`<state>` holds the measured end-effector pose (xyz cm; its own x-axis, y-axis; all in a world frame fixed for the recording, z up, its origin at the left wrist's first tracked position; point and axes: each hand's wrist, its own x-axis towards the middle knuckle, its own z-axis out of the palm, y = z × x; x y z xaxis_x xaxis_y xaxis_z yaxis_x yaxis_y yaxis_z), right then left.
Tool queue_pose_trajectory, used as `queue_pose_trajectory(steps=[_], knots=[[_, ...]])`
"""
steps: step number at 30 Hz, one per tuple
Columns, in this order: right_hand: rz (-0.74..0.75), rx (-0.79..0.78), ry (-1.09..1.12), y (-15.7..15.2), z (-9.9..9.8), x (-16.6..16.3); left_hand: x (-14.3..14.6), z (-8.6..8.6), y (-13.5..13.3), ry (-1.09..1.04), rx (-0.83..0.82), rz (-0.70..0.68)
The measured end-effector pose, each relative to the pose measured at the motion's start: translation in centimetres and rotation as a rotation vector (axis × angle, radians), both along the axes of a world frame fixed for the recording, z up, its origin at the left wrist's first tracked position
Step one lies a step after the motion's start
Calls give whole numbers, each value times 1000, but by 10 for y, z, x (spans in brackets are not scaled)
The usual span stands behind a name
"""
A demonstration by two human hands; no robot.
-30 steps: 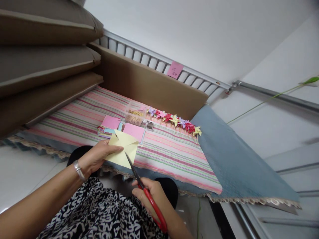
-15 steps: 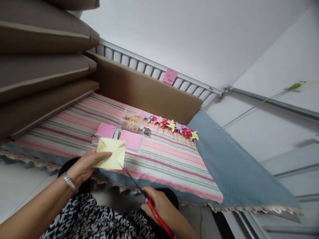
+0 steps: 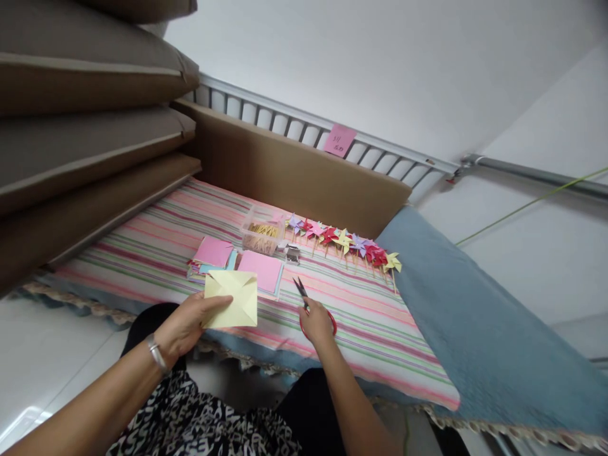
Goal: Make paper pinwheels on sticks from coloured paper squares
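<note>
Pinched between the thumb and fingers of my left hand (image 3: 192,320) is a square of yellow paper (image 3: 240,297), with diagonal lines running in from its corners. It is held above the front of the striped cloth. My right hand (image 3: 316,322) grips a pair of red-handled scissors (image 3: 301,288) over the cloth, right of the paper. Their dark blades point away from me, slightly parted. Behind the yellow sheet lie a stack of coloured paper (image 3: 213,251) topped with pink and a second pink-topped stack (image 3: 260,269).
A clear plastic box (image 3: 260,237) holds small sticks and stands behind the paper. Beside it is a small box of metal pieces (image 3: 292,253). Several paper pinwheels (image 3: 342,240) on sticks line the cardboard panel (image 3: 294,174). Stacked brown cushions (image 3: 95,139) rise at left.
My right hand has carried the scissors away from the paper's lower corner, forward and right over the cloth. My left hand keeps hold of the yellow paper. The view has shifted slightly.
</note>
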<state>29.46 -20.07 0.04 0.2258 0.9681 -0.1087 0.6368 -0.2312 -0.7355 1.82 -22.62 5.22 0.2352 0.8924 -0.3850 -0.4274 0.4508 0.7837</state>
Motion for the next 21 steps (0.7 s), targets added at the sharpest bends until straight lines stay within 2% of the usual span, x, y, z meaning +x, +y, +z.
queue_pose_trajectory(steps=[4, 7, 11, 18, 21], knots=[[160, -37, 372, -21, 31, -47, 10, 1, -1, 29, 9, -22], [251, -68, 648, -37, 45, -79, 19, 4, -6, 30, 18, -53], [173, -126, 1078, -44, 47, -99, 25, 8, -15, 58, 33, -56], [113, -119, 1189, -45, 47, -101, 12, 10, -25, -30, 78, -125], [88, -95, 1209, -48, 51, -99, -1, 8, -28, 10, 59, -71]])
